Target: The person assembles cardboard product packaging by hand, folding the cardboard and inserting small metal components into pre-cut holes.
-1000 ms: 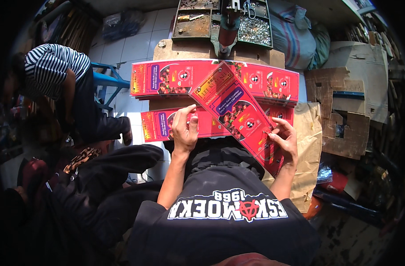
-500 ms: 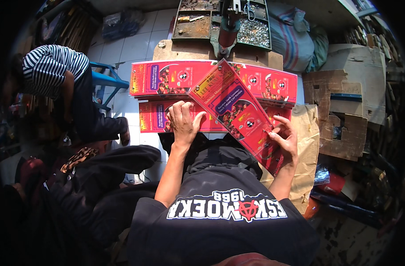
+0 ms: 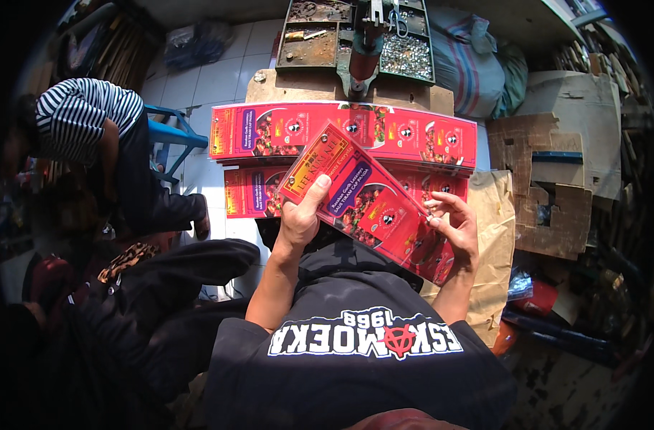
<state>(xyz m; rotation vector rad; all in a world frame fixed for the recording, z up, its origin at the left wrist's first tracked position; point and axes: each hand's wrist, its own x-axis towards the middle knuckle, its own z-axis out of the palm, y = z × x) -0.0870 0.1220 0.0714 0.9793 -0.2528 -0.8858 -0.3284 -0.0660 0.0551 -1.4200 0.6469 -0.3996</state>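
A long red printed strip [image 3: 373,204] with food pictures lies slanted over my lap, its upper corner fitted with small metal eyelets. My left hand [image 3: 302,215] grips that upper left corner, thumb on top and fingers underneath. My right hand [image 3: 452,226] is over the strip's lower right part, thumb and fingertips drawn together around something small and pale that I cannot make out. Beyond the hands, a stack of matching red strips [image 3: 327,136] lies across the work surface. A second, nearer stack [image 3: 244,192] is partly hidden by the held strip.
A press machine [image 3: 363,64] stands behind the stacks, with a divided tray [image 3: 309,54] of small metal pieces and scissors [image 3: 396,23]. Brown paper [image 3: 490,251] and cut cardboard [image 3: 542,179] are at right. A person in a striped shirt [image 3: 90,111] bends by a blue stool [image 3: 173,132] at left.
My left hand has moved from the nearer stack onto the slanted strip's corner and closed on it. The strip's upper end has come down and left, toward me. My right hand stays nearly in place.
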